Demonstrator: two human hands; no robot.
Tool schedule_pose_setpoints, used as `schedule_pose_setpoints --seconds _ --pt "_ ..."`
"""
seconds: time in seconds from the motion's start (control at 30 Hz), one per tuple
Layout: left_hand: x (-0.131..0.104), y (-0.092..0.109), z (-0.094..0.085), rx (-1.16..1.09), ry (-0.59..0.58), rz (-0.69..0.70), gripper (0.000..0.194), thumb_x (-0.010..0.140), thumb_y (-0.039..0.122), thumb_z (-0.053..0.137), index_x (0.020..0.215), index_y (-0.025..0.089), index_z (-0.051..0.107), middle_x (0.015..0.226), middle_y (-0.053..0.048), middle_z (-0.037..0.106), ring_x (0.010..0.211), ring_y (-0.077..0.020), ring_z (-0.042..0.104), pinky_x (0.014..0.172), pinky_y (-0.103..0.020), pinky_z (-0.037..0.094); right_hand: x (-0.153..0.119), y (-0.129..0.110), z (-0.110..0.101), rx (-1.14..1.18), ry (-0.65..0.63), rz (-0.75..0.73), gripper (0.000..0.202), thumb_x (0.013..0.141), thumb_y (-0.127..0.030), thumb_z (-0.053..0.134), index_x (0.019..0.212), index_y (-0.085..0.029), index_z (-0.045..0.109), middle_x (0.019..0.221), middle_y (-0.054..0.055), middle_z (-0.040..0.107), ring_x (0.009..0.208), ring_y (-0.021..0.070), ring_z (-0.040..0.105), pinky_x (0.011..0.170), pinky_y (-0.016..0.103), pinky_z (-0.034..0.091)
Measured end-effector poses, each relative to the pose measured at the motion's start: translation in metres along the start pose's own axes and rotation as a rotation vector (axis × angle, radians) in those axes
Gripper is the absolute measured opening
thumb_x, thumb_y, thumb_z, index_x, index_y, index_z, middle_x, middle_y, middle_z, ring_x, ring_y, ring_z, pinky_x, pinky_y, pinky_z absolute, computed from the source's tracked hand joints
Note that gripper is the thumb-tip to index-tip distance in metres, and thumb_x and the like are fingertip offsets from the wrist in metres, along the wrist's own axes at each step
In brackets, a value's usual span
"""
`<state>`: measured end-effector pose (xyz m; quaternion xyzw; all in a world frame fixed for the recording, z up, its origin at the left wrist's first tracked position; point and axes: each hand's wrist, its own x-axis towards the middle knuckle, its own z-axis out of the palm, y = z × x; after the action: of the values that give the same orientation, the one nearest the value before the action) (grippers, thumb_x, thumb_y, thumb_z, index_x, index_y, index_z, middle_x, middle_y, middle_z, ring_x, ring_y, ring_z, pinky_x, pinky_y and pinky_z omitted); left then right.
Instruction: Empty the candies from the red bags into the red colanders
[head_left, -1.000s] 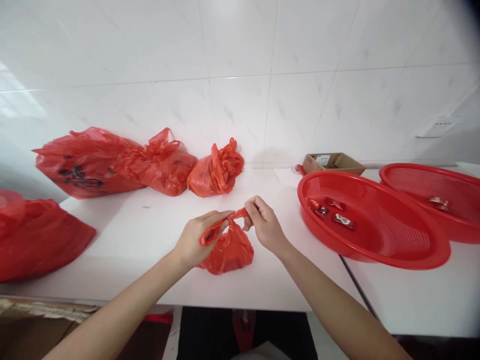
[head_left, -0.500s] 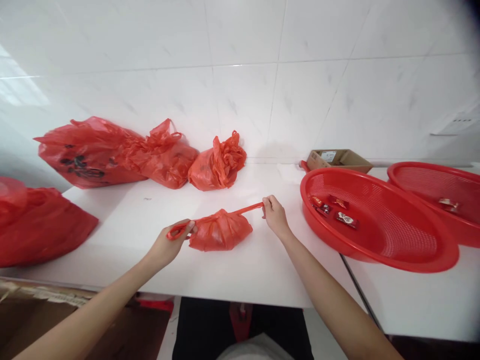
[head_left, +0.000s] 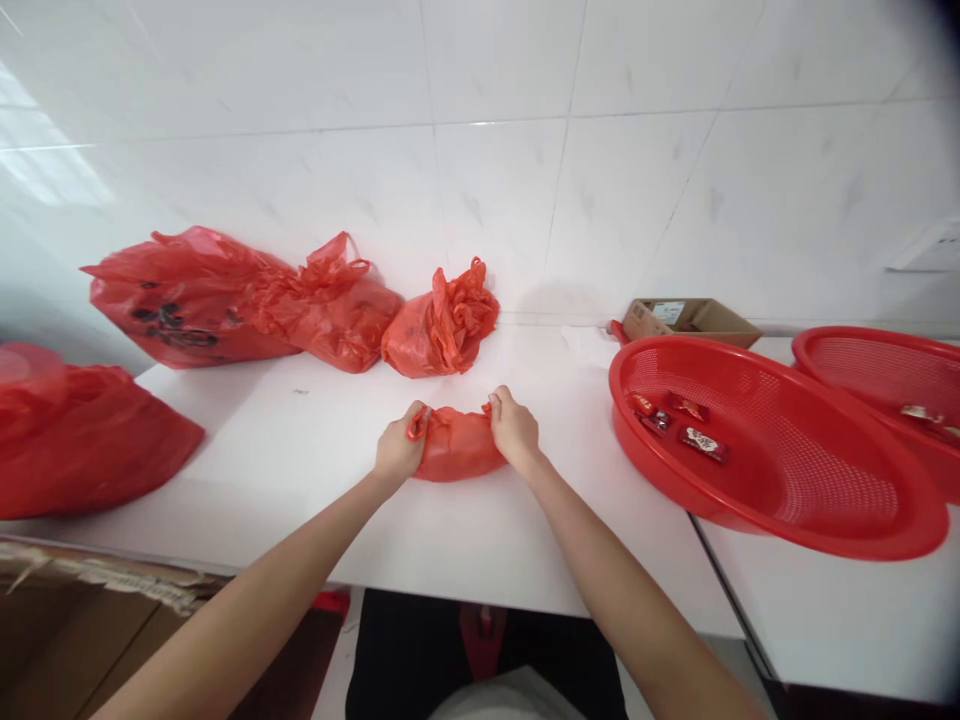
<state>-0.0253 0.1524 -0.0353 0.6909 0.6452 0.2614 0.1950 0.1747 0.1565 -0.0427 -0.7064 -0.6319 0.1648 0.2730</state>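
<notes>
A small red plastic bag [head_left: 457, 447] lies on the white table [head_left: 300, 520] in front of me, with my hands at its two sides. My left hand [head_left: 400, 442] is closed on the bag's left end, and a red loop pokes out by the thumb. At the right end my right hand [head_left: 514, 424] grips the plastic between thumb and fingers, with a bit of red showing above them. What the bag holds is hidden.
Tied red bags [head_left: 442, 325] stand along the tiled wall; another red bag [head_left: 97, 440] is at the left. On the right are a red basket [head_left: 780, 440] with several wrapped sweets [head_left: 703, 442], a second basket [head_left: 892, 370] and a small cardboard box [head_left: 694, 320].
Both hands have moved inward, close against the small bag. The stretched handle strips no longer show, and the bag sits slightly higher in the view.
</notes>
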Motion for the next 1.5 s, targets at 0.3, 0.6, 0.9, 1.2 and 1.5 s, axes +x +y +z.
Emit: schedule_pose_setpoints --seconds 0.3,0.6,0.9,1.2,1.5 --pt "0.029 -0.010 0.023 0.277 -0.061 -0.075 0.055 0.093 0.059 0.029 0.102 0.024 0.070 0.087 -0.012 0.072 0.083 -0.0285 0.067 0.069 -0.033 0.044 0.019 0.034 0.007 -0.157 0.002 0.124 0.032 0.103 -0.033 0.022 0.108 -0.023 0.052 0.072 0.003 0.062 0.061 0.0156 0.055 0.057 0.026 0.026" --pt "0.036 -0.013 0.036 0.418 -0.045 0.013 0.043 0.095 0.043 0.033 0.116 0.027 0.067 0.101 -0.012 0.073 0.090 -0.0294 0.068 0.073 -0.035 0.045 0.022 0.040 0.017 -0.311 0.021 0.089 0.032 0.103 -0.032 0.025 0.111 -0.020 0.053 0.077 0.007 0.069 0.070 0.0202 0.064 0.059 0.028 0.031" --pt "0.034 -0.020 0.042 0.474 -0.023 0.085 0.036 0.091 0.028 0.041 0.119 0.027 0.063 0.109 -0.008 0.070 0.089 -0.0275 0.068 0.072 -0.034 0.045 0.022 0.040 0.022 -0.315 0.021 0.108 0.030 0.103 -0.033 0.028 0.110 -0.020 0.053 0.078 0.006 0.069 0.072 0.0196 0.065 0.063 0.027 0.035" --pt "0.029 -0.031 0.029 0.350 0.017 -0.003 0.044 0.097 0.044 0.028 0.116 0.029 0.065 0.113 -0.007 0.070 0.100 -0.0267 0.065 0.077 -0.034 0.046 0.033 0.069 -0.002 -0.204 0.141 0.292 0.029 0.103 -0.029 0.026 0.109 -0.020 0.052 0.084 0.007 0.066 0.075 0.0193 0.062 0.063 0.027 0.033" --pt "0.034 -0.054 -0.003 0.248 -0.030 -0.188 0.056 0.092 0.058 0.034 0.093 0.019 0.074 0.084 -0.013 0.074 0.078 -0.0298 0.069 0.066 -0.036 0.050 0.036 0.082 -0.002 -0.054 0.188 0.270 0.025 0.101 -0.030 0.033 0.103 -0.019 0.055 0.072 0.004 0.059 0.063 0.0165 0.052 0.059 0.026 0.026"
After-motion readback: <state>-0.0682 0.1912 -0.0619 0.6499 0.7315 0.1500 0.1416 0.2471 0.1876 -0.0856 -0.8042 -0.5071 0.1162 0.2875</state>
